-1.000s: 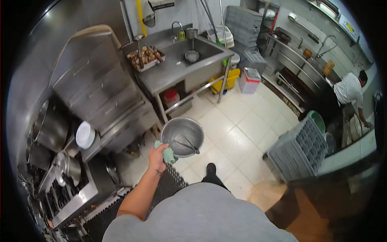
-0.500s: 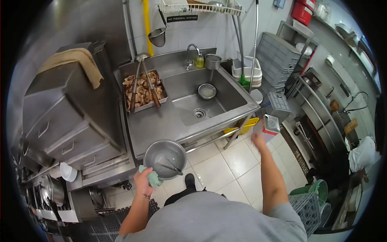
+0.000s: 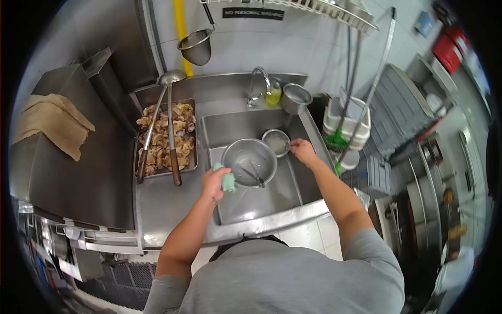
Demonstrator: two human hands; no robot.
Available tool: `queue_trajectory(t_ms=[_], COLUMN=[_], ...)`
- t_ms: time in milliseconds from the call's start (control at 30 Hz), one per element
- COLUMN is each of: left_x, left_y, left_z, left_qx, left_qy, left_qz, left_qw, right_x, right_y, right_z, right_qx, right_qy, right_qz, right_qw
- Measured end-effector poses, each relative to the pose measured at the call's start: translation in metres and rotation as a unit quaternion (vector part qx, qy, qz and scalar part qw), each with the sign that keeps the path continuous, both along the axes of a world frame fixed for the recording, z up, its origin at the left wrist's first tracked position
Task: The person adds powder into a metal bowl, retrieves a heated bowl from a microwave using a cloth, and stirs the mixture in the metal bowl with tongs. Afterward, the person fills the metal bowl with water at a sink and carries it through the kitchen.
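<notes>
My left hand is closed on the rim of a large metal mixing bowl, with a folded green cloth between hand and bowl. A metal utensil with a dark end, perhaps a spoon, leans inside it. The bowl is held over the sink, tilted so its inside shows. My right hand pinches the right rim of a small metal bowl holding cloudy liquid. That small bowl is in the sink, behind and right of the mixing bowl, which partly overlaps it from my view.
A tray of cooked meat pieces stands left of the sink, with two long-handled ladles across it. At the back are the faucet, a yellow soap bottle and a metal pot. A strainer hangs above; green brushes stand right.
I have come closer to the sink. My left hand has carried the mixing bowl from before the counter to over the sink. My right hand has moved from the side to the small bowl's rim.
</notes>
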State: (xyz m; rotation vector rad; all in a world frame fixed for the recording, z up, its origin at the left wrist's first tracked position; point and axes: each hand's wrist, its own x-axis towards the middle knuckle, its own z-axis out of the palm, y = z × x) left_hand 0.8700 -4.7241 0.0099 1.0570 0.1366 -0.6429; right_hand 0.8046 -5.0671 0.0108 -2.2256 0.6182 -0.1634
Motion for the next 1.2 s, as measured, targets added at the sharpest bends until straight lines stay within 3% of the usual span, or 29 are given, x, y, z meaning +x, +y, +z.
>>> queue_trajectory(t_ms=[167, 233, 333, 433, 467, 567, 700, 800, 900, 1000, 1100, 1200], left_x=[0.048, 0.064, 0.083, 0.096, 0.097, 0.098, 0.098, 0.094, 0.094, 0.090, 0.089, 0.085], left_y=[-0.098, -0.119, -0.144, -0.160, -0.165, -0.180, -0.189, -0.190, -0.187, -0.189, -0.192, -0.195], left_z=[-0.011, -0.008, -0.010, -0.013, -0.015, -0.019, -0.016, -0.018, -0.009, -0.009, -0.011, -0.013], left_qx=[0.023, 0.025, 0.043, 0.064, 0.070, 0.075, 0.074, 0.066, 0.073, 0.065, 0.069, 0.078], left_qy=[0.019, 0.017, 0.005, 0.005, 0.012, 0.024, 0.024, 0.033, 0.033, 0.033, 0.028, 0.023], left_qz=[0.058, 0.067, 0.093, 0.106, 0.121, 0.146, 0.151, 0.162, 0.171, 0.175, 0.182, 0.184], left_qw=[0.998, 0.997, 0.995, 0.992, 0.990, 0.986, 0.986, 0.984, 0.982, 0.982, 0.980, 0.980], right_x=[0.176, 0.233, 0.287, 0.288, 0.293, 0.283, 0.282, 0.277, 0.270, 0.269, 0.270, 0.282], right_y=[-0.074, -0.086, -0.093, -0.091, -0.103, -0.123, -0.111, -0.116, -0.117, -0.114, -0.113, -0.103], right_z=[-0.026, -0.037, -0.044, -0.031, -0.057, -0.066, -0.043, -0.068, -0.087, -0.082, -0.091, -0.099], right_qx=[-0.204, -0.193, -0.099, -0.176, -0.228, -0.276, -0.197, -0.257, -0.328, -0.213, -0.083, 0.113], right_qy=[-0.076, -0.142, -0.151, -0.097, -0.169, -0.067, -0.033, -0.155, -0.164, -0.144, -0.143, -0.073], right_qz=[0.159, 0.156, 0.174, 0.262, 0.290, 0.452, 0.418, 0.413, 0.431, 0.411, 0.283, 0.163], right_qw=[0.963, 0.958, 0.968, 0.944, 0.914, 0.846, 0.886, 0.860, 0.824, 0.875, 0.945, 0.977])
